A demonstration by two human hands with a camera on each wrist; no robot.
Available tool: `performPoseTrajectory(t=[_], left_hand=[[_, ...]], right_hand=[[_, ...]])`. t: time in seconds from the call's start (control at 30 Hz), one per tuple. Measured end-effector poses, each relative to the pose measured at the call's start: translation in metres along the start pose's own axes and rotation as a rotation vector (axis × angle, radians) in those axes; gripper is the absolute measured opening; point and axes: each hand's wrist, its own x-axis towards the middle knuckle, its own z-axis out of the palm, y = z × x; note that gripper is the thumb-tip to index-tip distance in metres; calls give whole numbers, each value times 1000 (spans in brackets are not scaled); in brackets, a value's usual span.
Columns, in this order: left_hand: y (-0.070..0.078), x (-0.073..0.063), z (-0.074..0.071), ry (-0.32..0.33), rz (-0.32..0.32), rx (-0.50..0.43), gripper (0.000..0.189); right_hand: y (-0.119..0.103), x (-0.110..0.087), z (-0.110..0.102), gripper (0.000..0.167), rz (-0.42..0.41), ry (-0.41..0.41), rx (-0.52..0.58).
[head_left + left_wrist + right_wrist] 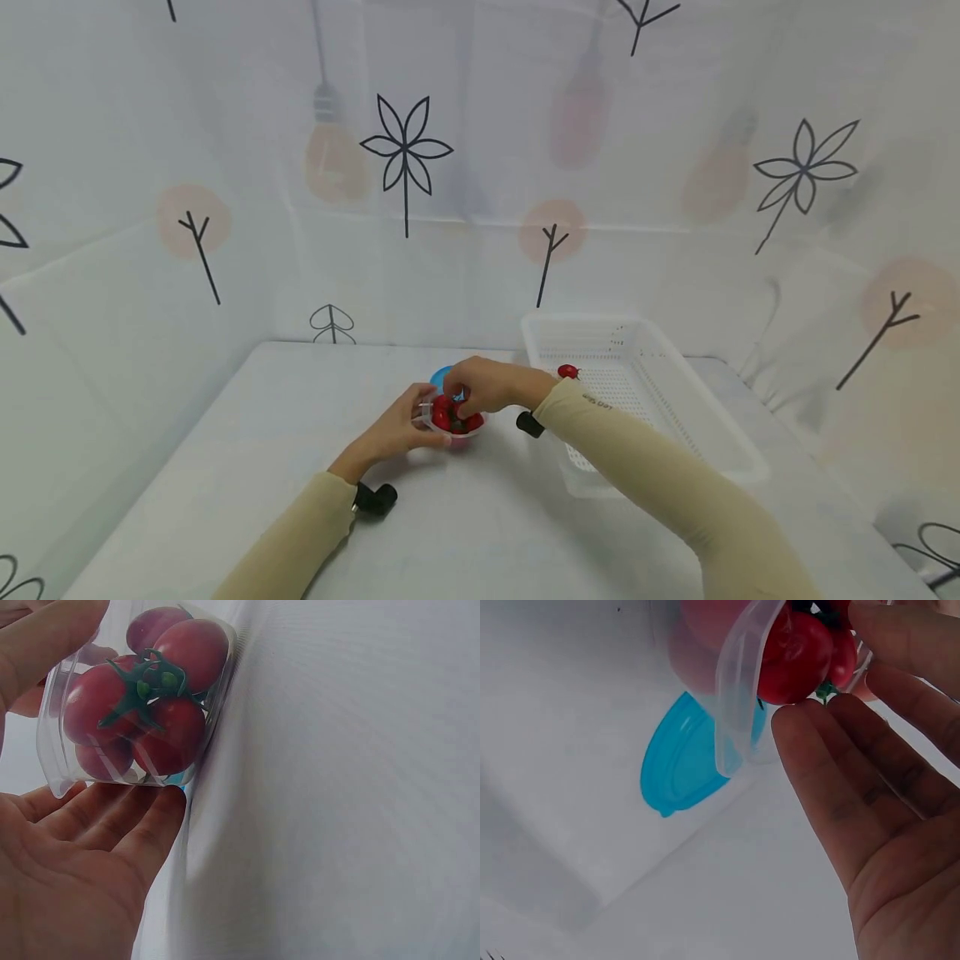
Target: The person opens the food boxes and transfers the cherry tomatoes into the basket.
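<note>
My left hand (390,429) grips a small clear plastic container (56,746) between thumb and fingers, around its sides. Inside are several red cherry tomatoes (176,735), with green stems showing through the wall. From the right, my right hand (483,385) reaches over the open top, thumb and fingers around a tomato (799,664) at the rim. Part of that tomato is hidden by the fingers and its neighbours. Behind the container on the table lies a blue lid (682,757), partly covered by the hands in the head view.
A white perforated plastic basket (585,485) stands at the right, under my right forearm. One red tomato (567,371) lies in its far left part. A patterned white curtain (480,275) hangs behind the white table (300,400).
</note>
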Motion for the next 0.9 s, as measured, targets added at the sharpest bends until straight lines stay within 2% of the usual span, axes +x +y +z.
performPoseTrajectory(t=[0.2, 0.43, 0.67, 0.73, 0.9], left_hand=[[0, 1, -1, -13, 22, 28, 87], [4, 1, -1, 3, 8, 31, 87], [38, -14, -3, -33, 10, 37, 84], [35, -13, -3, -34, 9, 44, 83], [6, -1, -1, -12, 10, 36, 86]], right_hand=[[1, 2, 8, 17, 11, -19, -24], [3, 4, 9, 19, -4, -28, -29], [5, 5, 9, 18, -7, -41, 10], [6, 5, 10, 17, -16, -38, 17], [10, 8, 13, 17, -57, -35, 21]])
